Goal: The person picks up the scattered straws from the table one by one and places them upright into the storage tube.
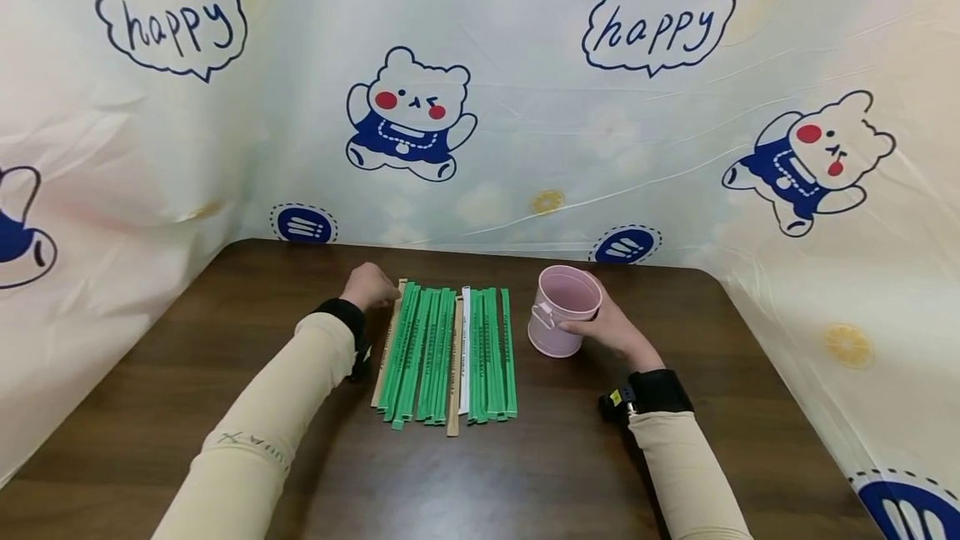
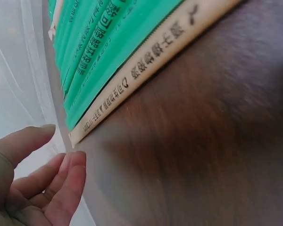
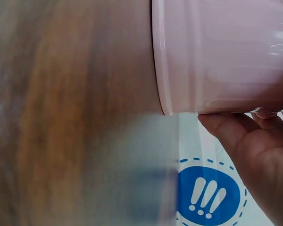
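Observation:
A row of paper-wrapped straws lies side by side on the table: mostly green straws (image 1: 427,357), a white straw (image 1: 465,348), and brown straws (image 1: 454,373). My left hand (image 1: 369,287) is at the far left end of the row. In the left wrist view its thumb and fingers are apart, close to the tip of the outermost brown straw (image 2: 132,77), with nothing between them. To the right of the row stands an upright pink bucket (image 1: 557,315) with a small side handle. My right hand (image 1: 617,325) grips its right side, thumb toward the front; other fingers are partly hidden.
The dark wooden table (image 1: 450,490) meets a printed cloth (image 1: 525,132) at the back and sides. Both wrists wear black bands (image 1: 660,392).

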The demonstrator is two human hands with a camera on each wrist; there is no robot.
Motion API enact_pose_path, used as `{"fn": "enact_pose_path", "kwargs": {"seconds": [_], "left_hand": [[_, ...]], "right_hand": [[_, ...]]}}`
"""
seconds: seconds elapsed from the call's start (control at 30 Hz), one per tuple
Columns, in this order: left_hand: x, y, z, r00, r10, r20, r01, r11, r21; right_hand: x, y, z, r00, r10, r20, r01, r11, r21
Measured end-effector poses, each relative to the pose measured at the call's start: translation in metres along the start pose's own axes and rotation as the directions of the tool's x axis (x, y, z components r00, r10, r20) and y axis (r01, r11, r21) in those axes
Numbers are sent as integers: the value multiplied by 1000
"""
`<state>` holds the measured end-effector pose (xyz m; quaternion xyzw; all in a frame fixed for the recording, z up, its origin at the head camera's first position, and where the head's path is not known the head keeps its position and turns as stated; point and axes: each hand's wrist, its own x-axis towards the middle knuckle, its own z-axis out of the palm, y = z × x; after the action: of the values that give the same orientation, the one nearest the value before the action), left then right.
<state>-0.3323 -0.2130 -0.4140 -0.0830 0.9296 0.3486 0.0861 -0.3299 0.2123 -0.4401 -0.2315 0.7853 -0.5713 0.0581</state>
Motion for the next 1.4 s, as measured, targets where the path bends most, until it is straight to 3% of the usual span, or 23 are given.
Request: {"fn": "enact_pose_path", "kwargs": {"seconds": [0.13, 0.2, 0.47, 0.83, 1.07, 1.4], "left_hand": [[2, 6, 6, 996, -84, 14, 84, 996, -4], [1, 11, 5, 995, -97, 29, 97, 995, 6], [0, 24, 0, 999, -47, -4, 48, 996, 70], [0, 14, 8, 994, -97, -57, 98, 995, 9], [-2, 8, 10, 993, -111, -29, 110, 994, -28], [5, 4, 21, 996, -93, 5, 93, 992, -88]], "right_hand": [[-1, -3, -3, 1000, 14, 18, -14, 1000, -6], [1, -4, -5, 1000, 13, 26, -13, 1000, -6], [10, -8, -10, 1000, -13, 11, 13, 1000, -5], [12, -9, -3, 999, -19, 50, 18, 1000, 21], [9, -6, 1, 999, 27, 45, -28, 999, 19], [-1, 2, -4, 999, 23, 36, -24, 999, 24]]}}
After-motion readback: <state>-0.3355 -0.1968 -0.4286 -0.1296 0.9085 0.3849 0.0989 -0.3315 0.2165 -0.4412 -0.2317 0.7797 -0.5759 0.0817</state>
